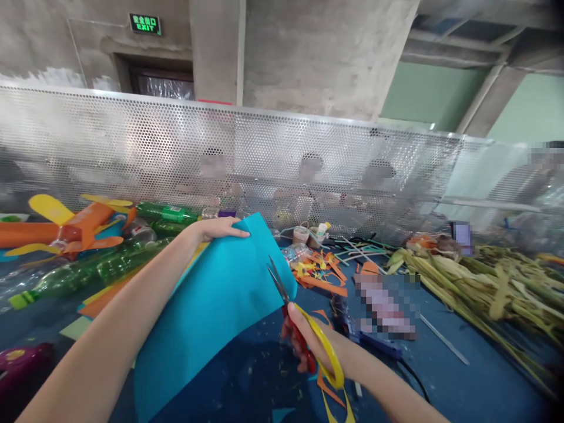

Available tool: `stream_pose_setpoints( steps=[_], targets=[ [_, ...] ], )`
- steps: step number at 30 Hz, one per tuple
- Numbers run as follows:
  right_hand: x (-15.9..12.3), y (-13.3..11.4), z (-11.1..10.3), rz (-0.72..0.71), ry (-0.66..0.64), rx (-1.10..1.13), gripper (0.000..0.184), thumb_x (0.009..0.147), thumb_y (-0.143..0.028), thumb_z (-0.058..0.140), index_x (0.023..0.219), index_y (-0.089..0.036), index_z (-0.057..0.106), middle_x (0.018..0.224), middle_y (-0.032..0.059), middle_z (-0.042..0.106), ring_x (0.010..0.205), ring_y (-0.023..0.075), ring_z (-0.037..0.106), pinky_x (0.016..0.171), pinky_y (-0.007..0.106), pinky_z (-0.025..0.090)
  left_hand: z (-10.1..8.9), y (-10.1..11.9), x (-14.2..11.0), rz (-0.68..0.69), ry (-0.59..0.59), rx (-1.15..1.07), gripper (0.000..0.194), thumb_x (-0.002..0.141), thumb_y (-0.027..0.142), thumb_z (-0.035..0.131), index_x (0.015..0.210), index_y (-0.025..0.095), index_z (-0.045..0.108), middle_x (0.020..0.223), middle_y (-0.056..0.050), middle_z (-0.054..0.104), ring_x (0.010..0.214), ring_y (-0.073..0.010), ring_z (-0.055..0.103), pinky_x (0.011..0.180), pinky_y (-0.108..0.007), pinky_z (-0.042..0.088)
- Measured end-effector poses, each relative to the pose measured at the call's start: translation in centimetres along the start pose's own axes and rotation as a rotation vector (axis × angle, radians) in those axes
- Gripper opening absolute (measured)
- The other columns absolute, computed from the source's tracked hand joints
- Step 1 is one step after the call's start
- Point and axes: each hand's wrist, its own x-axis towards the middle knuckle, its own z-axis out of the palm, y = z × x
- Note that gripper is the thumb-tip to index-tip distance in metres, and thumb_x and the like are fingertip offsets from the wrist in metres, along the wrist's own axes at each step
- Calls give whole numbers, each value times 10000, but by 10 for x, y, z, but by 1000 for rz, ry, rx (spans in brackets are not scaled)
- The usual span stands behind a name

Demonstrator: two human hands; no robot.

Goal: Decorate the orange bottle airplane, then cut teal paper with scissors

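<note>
My left hand grips the upper edge of a large blue sheet of paper, which hangs down curved toward me. My right hand is closed around a pair of scissors with red and yellow handles. Their blades point up and to the left, over the right edge of the sheet. Whether they have cut into it I cannot tell. Below my right hand, a thin yellow paper strip hangs or lies. Part of my left hand's fingers is hidden behind the sheet.
Green plastic bottles and an orange-and-yellow propeller craft lie at left. Orange paper scraps, a corded blue glue gun and dried corn husks cover the right side. A perforated metal screen rises behind; people sit beyond it.
</note>
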Motion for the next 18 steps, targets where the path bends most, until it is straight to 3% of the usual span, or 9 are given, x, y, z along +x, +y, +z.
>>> stream_pose_setpoints(
  steps=[2,8,14,18],
  targets=[
    [-5,-9,-6,74,-68,30,547,858,-657,289,820,-186,565,576,-38,434,474,118,476,499,261,471,0,-8,0,1,-27,-76,536,577,457,792,1030,201,665,1083,-69,679,935,-243,646,880,-355,475],
    [-14,-25,-17,-44,-76,-129,514,861,-637,328,807,-195,583,675,-1,496,565,139,545,584,259,482,-1,-27,-2,-9,-55,-212,561,597,432,793,1067,163,645,1101,-98,668,985,-258,631,879,-362,485],
    [-10,-28,-23,130,-225,-16,563,856,-672,264,755,-189,536,547,-39,448,468,112,489,489,231,435,8,-36,-8,26,-70,-172,505,629,485,757,1028,190,665,1068,-71,685,950,-253,645,839,-352,508],
    [-9,-31,-21,99,-175,-54,546,860,-653,288,631,-195,479,546,-32,440,501,126,502,541,260,442,19,-36,-11,65,-131,-77,400,684,506,706,936,196,696,1004,-42,707,872,-229,663,812,-330,509]
  ],
)
